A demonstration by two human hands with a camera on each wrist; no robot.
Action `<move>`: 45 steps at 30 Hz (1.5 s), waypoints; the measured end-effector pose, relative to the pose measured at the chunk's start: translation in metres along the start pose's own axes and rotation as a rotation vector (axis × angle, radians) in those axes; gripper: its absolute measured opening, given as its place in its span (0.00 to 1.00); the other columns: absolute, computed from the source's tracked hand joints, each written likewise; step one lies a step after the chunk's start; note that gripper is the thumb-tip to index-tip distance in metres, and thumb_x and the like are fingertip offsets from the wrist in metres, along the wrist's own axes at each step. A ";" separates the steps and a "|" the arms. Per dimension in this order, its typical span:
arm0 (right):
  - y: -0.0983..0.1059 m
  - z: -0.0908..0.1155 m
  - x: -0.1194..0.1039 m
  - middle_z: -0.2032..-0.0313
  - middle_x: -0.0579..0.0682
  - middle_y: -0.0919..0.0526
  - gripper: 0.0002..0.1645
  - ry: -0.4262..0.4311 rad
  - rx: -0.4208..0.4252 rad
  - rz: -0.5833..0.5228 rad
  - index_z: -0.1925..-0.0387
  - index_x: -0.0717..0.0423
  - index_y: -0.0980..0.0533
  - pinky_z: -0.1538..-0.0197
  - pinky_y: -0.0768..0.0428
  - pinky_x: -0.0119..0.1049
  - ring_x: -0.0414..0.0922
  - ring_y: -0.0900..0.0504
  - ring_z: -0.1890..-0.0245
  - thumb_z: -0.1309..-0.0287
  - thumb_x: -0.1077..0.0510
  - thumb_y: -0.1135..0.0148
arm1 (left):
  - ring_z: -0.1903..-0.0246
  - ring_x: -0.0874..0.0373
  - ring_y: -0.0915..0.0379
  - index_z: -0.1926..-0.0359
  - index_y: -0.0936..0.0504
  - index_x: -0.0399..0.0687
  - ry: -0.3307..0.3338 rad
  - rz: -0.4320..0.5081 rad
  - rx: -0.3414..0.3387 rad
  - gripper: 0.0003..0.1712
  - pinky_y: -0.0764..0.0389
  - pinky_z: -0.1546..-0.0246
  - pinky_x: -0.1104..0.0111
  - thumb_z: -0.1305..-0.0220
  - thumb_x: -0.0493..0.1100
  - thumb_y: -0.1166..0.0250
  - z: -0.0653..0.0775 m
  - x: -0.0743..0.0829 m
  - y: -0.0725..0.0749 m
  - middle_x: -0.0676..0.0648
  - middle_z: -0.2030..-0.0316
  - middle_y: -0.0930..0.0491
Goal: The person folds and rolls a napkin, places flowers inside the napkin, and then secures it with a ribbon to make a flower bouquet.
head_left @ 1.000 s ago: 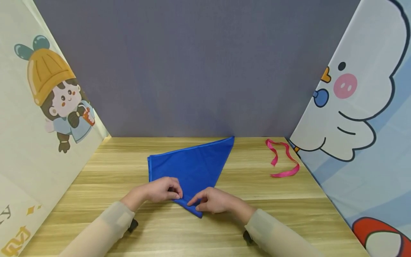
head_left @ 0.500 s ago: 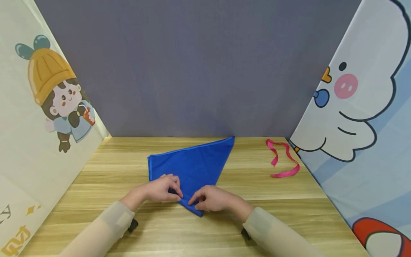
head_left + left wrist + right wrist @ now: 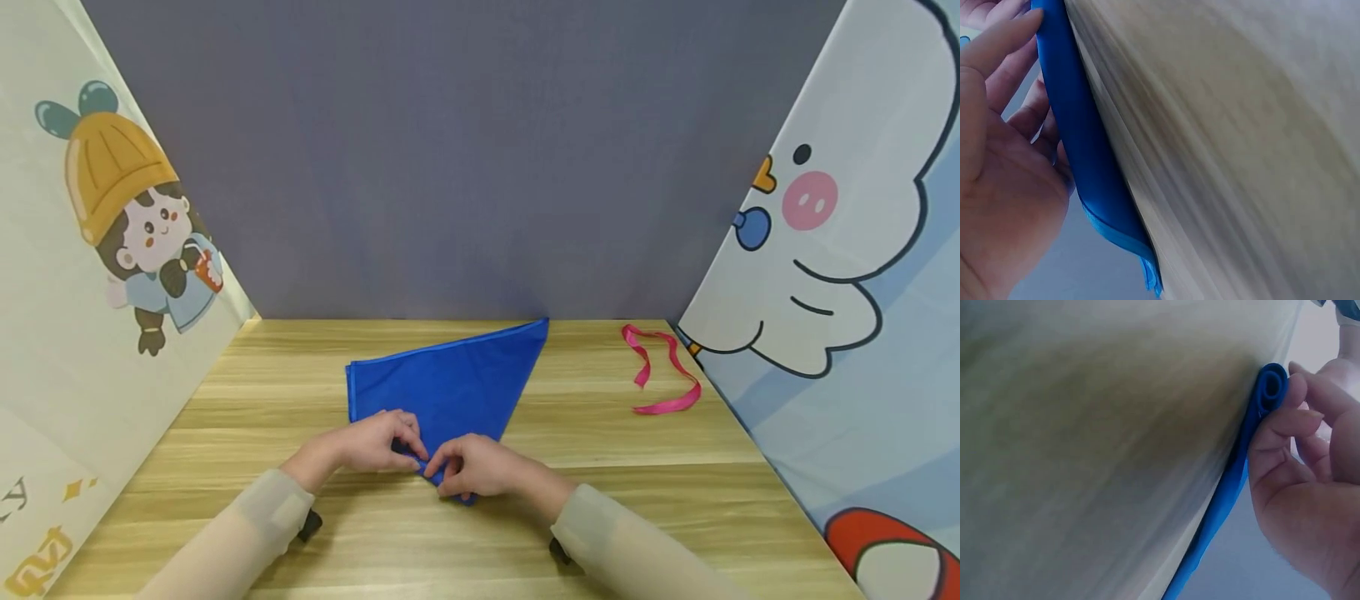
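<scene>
A blue cloth [image 3: 457, 383] lies on the wooden table, folded into a pointed shape with one tip toward the back. Its near edge is turned up into a narrow roll [image 3: 1069, 94], and the right wrist view shows a spiral at the roll's end [image 3: 1271, 387]. My left hand [image 3: 375, 443] is at the left part of this roll, thumb in front and fingers bent over it. My right hand [image 3: 483, 467] pinches the roll near its right end. The two hands' fingertips almost meet in the head view. Part of the roll is hidden under the fingers.
A pink ribbon [image 3: 671, 407] lies loosely curved at the right rear of the wooden table [image 3: 225, 417]. A grey panel [image 3: 480, 167] rises along the back edge, with cartoon-printed panels [image 3: 840, 250] at both sides.
My right hand has shifted left along the rolled edge, closer to the left hand, its thumb now on the roll's front. The left hand has hardly moved. The ribbon lies as before.
</scene>
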State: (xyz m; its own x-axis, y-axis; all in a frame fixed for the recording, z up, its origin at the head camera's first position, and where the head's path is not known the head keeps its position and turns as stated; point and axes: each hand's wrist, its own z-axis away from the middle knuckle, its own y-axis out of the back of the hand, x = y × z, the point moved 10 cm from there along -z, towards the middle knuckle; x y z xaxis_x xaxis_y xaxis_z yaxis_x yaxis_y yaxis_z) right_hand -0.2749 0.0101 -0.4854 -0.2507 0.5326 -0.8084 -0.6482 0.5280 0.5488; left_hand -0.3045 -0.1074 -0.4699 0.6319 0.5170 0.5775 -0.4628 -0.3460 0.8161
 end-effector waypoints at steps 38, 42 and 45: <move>0.017 0.011 0.008 0.73 0.41 0.15 0.08 0.063 0.039 0.091 0.53 0.47 0.13 0.71 0.22 0.28 0.36 0.20 0.79 0.32 0.59 0.23 | 0.55 0.71 0.18 0.54 0.04 0.52 0.029 0.105 0.017 0.06 0.16 0.48 0.70 0.26 0.44 0.26 0.000 -0.009 0.005 0.59 0.58 0.09; 0.020 0.012 0.011 0.74 0.41 0.13 0.06 0.055 0.045 0.087 0.52 0.48 0.11 0.73 0.20 0.29 0.38 0.20 0.81 0.28 0.58 0.27 | 0.55 0.68 0.23 0.54 0.03 0.52 0.024 0.068 0.035 0.07 0.19 0.46 0.68 0.25 0.44 0.28 -0.003 -0.010 0.004 0.58 0.59 0.15; 0.022 0.013 0.014 0.74 0.41 0.13 0.06 0.048 0.053 0.096 0.52 0.48 0.10 0.73 0.20 0.29 0.37 0.20 0.82 0.26 0.57 0.28 | 0.56 0.69 0.25 0.54 0.04 0.54 0.046 0.051 0.045 0.06 0.19 0.48 0.68 0.24 0.44 0.28 -0.005 -0.013 0.004 0.60 0.60 0.16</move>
State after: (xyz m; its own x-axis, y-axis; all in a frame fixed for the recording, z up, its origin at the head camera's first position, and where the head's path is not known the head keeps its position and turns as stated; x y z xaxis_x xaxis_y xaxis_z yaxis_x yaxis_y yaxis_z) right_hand -0.2833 0.0370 -0.4820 -0.3449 0.5505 -0.7603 -0.5807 0.5113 0.6336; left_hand -0.3169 -0.1115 -0.4743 0.5786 0.5325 0.6179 -0.4647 -0.4073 0.7862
